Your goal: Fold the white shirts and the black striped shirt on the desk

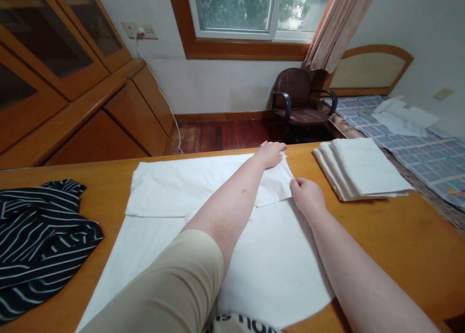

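Observation:
A large white cloth point(276, 265) is spread across the wooden table in front of me. Its far part is turned back toward me as a wide folded band point(163, 188). My left hand point(271, 155) reaches across to the far right corner of this band, its fingers closed on the cloth there. Just nearer on the right edge, my right hand point(308, 196) pinches the cloth between thumb and fingers. My left forearm hides the middle of the fold.
A stack of folded white cloths point(370, 166) lies on the table point(407, 246) at the right. A black and white striped garment point(39, 246) lies at the left. Beyond the far edge stand an armchair point(296, 96), a bed point(410, 144) and a wooden cabinet point(119, 115).

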The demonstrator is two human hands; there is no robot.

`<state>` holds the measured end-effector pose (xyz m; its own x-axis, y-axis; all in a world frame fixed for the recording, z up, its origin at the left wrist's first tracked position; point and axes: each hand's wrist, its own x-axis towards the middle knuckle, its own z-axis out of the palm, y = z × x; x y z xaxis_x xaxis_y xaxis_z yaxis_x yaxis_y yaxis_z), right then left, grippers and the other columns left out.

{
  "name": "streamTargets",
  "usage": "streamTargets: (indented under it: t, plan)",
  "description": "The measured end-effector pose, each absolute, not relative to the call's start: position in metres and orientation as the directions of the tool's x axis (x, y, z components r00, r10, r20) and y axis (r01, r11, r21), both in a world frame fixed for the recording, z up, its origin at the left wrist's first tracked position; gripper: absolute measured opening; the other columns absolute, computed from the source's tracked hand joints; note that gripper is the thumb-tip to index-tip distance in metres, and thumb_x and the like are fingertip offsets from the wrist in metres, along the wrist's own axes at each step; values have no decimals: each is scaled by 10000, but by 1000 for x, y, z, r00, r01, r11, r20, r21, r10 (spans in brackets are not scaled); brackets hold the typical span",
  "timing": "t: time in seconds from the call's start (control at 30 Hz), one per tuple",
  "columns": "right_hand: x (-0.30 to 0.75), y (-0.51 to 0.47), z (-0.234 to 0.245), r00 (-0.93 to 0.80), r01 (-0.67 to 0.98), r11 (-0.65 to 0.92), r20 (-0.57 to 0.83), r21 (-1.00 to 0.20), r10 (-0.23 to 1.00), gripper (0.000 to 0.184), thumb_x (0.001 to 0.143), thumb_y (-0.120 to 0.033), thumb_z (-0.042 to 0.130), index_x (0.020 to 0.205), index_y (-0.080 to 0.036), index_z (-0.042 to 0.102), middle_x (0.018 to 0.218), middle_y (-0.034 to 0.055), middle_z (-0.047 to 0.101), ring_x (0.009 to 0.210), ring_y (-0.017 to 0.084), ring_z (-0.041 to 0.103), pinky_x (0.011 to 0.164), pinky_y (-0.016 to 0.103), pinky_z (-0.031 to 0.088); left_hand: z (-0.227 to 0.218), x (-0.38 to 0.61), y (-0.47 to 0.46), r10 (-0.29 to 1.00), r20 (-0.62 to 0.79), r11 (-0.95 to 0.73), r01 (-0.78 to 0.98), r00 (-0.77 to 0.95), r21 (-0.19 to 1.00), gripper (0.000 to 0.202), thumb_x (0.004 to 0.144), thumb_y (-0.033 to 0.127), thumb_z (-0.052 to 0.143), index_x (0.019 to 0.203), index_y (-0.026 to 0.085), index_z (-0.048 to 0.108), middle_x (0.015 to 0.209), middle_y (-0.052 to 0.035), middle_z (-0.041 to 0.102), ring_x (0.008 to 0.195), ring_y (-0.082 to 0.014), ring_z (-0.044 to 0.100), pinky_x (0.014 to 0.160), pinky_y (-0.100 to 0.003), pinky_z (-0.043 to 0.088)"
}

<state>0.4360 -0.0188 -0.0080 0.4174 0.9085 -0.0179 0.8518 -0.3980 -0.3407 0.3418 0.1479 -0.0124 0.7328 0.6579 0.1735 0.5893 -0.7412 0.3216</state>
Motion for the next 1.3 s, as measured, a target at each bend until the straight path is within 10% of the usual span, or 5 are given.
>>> streamTargets:
  t: [0.3,0.47,0.77,1.03,1.3]
  plan:
    - [436,-22,-10,431,766,-323,71,-556,899,429,873,-503,353,700,-184,583,602,40,560,599,172,483,547,269,299,-19,345,152,711,177,-695,640,681,328,376,929,351,378,1260,243,519,1208,-71,622,1100,-222,563,933,-372,404]
    - [435,-17,-22,494,288,-234,-65,-929,867,435,904,-537,238,981,-214,519,729,32,610,647,189,556,576,286,400,-16,344,153,762,169,-632,661,625,404,376,938,315,328,1252,252,527,1220,-43,625,1095,-208,572,902,-343,430]
    - [437,-8,-17,471,-170,-150,-214,-974,856,299,780,-443,526,971,-213,529,837,45,648,744,198,610,632,300,451,-19,345,154,662,206,-734,567,721,374,371,890,192,369,1122,319,629,1225,21,607,1111,-195,537,938,-355,394]
    - [445,-14,-21,629,379,-248,52,-892,776,253,652,-279,590,852,-149,674,779,49,649,683,185,550,646,290,410,-13,345,150,686,287,-726,600,669,336,315,840,119,418,1054,251,608,1140,-40,592,1051,-203,531,928,-362,383]
    - [443,-17,-22,370,711,23,401,-703,838,190,695,-162,500,730,-192,685,744,21,568,750,179,550,743,312,430,-10,342,147,589,262,-800,504,765,326,324,828,144,429,975,287,681,1164,-16,582,1124,-206,470,1045,-447,282]
